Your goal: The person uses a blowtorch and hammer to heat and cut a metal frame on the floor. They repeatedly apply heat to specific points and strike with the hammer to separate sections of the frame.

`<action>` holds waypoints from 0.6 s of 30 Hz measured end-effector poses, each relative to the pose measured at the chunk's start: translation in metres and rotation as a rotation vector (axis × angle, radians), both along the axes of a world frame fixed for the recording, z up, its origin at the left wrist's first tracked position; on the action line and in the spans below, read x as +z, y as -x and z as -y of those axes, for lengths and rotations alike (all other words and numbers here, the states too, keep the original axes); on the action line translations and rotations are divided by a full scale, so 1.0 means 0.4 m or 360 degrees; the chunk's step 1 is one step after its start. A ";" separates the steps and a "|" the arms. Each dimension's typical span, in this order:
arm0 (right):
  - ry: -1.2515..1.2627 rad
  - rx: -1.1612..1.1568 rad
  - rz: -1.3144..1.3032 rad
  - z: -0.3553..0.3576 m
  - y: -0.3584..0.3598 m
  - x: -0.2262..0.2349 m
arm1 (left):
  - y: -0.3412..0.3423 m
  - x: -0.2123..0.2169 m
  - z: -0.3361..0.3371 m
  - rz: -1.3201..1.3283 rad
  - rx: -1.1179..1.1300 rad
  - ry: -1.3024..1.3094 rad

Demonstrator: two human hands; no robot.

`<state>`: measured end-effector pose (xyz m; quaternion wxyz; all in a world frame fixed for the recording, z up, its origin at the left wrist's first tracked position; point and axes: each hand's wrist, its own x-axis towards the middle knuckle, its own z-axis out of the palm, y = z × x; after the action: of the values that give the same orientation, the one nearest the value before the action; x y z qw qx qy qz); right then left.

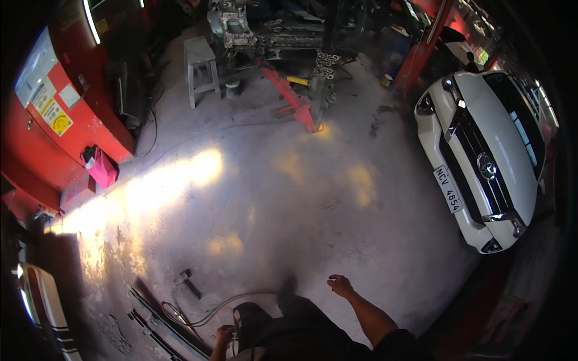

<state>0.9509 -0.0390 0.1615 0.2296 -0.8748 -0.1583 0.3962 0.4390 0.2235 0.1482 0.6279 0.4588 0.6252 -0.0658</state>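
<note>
Yellow label (60,122) on red cabinet (57,114) — right hand (341,285) loosely curled (empty), left hand (224,334) gripping hose (211,313).

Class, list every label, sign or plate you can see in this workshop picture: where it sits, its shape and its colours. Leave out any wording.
Yellow label: on the red machine at left, rectangular, with a round symbol.
Pale labels: just above it, small tilted rectangles.
White panel: upper left of the machine, large, glossy.
Number plate: front of the white car at right, white rectangle, dark characters.
</note>
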 end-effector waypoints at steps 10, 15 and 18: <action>-0.0611 -0.0095 -0.0010 -0.365 -0.542 0.136 | -0.706 0.015 -0.360 -0.0204 -0.0942 0.0150; -0.0170 -0.0049 0.0092 -0.310 -0.861 -0.046 | -1.170 -0.071 -0.612 -0.0418 -0.1265 0.0101; -0.0039 -0.0332 0.0159 -0.030 -1.052 -0.221 | -1.587 -0.126 -0.744 -0.0395 -0.0765 0.0390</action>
<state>1.3716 -0.0269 0.0729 0.2720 -0.9024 -0.0823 0.3240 1.0736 0.5212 0.0979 0.5638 0.5030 0.5581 -0.3431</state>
